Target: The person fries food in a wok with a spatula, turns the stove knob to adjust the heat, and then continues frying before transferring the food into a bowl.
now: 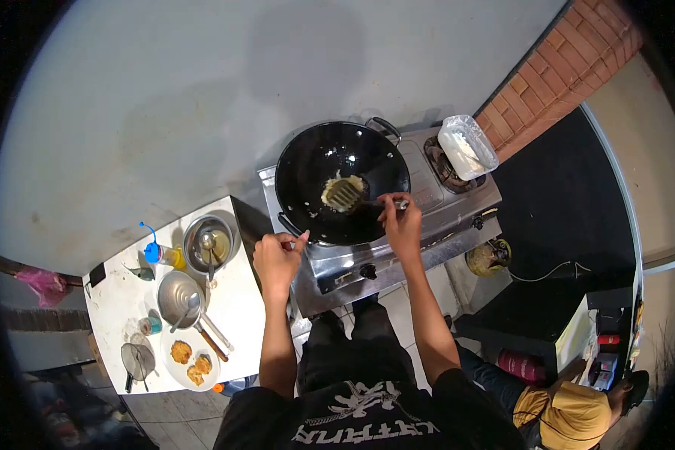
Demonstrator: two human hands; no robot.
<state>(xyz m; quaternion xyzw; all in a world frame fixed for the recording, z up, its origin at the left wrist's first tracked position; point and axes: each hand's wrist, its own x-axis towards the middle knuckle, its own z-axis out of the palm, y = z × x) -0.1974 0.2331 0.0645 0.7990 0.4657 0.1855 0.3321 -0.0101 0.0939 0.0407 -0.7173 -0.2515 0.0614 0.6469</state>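
Note:
A black wok [343,184] sits on the left burner of a steel gas stove. In its oil lies a pale yellow piece of batter [330,196], partly covered by the slotted head of a metal spatula [344,193]. My right hand [403,223] is closed around the spatula's handle, over the wok's right front rim. At the left front rim, my left hand [277,259] pinches the near end of the wok handle [288,223] between thumb and fingers.
A plastic tub [468,148] of white powder rests on the right burner. On the white table [240,330] at left are metal bowls [208,244], a saucepan [178,298], a strainer [136,363] and a plate [190,379] of fried pieces. A person [574,416] sits at lower right.

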